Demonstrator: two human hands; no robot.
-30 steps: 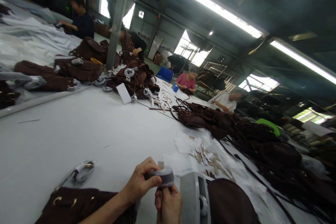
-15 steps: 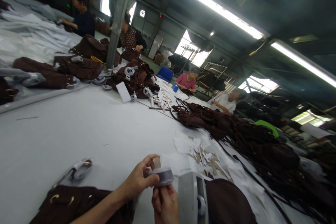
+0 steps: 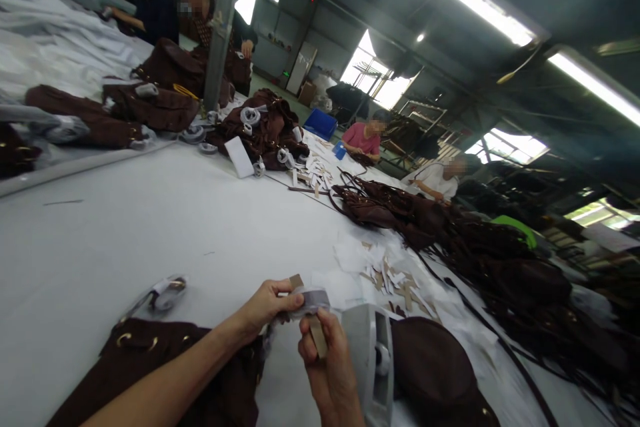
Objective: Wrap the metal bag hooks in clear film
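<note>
plastic-wrapped strap coil [image 3: 316, 297] is up in front of the person, above the white tabletop [image 3: 125, 233], pinched at its near-left side by the left hand [image 3: 273, 300], thumb across the wrap and fingers behind. the right hand [image 3: 327, 347] is closed just below, gripping a tan card strip [image 3: 317, 335] between thumb and fingers. a tan card end [image 3: 296, 280] also sticks up above the coil by the left fingertips; whether the 2 tan pieces are a single strip i cannot tell.

the step in hand looks like working the card against the coil. to do it well, a firm but light left pinch should stop the coil unwinding without creasing the strap, while the right hand draws the card flat and straight. even tension matters more than force, since card may kink and thin wrap may slip or tear.

the white tape dispenser [image 3: 357, 347] stands just beside the right hand, so a small wrist motion is the safer choice. a brown drawstring bag [image 3: 165, 373] lies under the left forearm; resting weight on it could shift it. loose paper and card scraps [image 3: 387, 277] lie beyond the dispenser.
</note>
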